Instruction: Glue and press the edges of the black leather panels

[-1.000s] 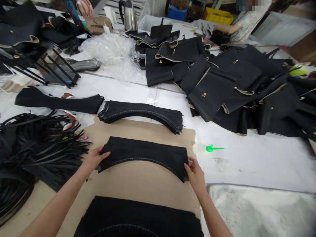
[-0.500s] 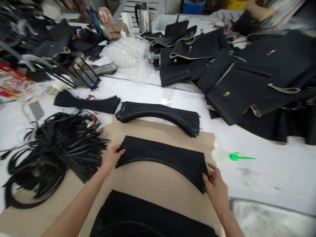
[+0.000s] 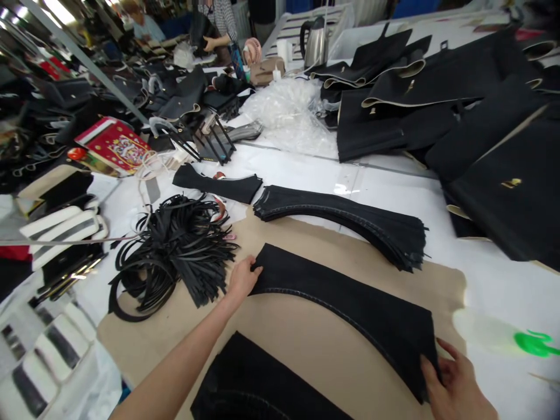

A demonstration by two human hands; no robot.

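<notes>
A curved black leather-like panel (image 3: 345, 303) lies over the brown cardboard sheet (image 3: 306, 326), its concave stitched edge facing me. My left hand (image 3: 245, 275) pinches its left end between thumb and fingers. The right end is gripped by my right hand (image 3: 455, 379), thumb on top. Beyond it sits a stack of similar curved panels (image 3: 341, 219). Closest to me lies another black panel or pile (image 3: 258, 379), cut off by the bottom of the view. A bundle of black strips (image 3: 184, 251) rests left of my left hand.
Black bag pieces with gold fittings (image 3: 481, 151) are heaped at the right, near clear plastic wrap (image 3: 293, 111). A bottle with a green nozzle (image 3: 534, 343) lies by my right hand. A black router (image 3: 214, 140) and red box (image 3: 116, 143) stand left. A co-worker (image 3: 219, 29) is in the background.
The camera view has swung to the left, so the table things appear shifted right and more of the left side shows. Both hands still hold the same panel.
</notes>
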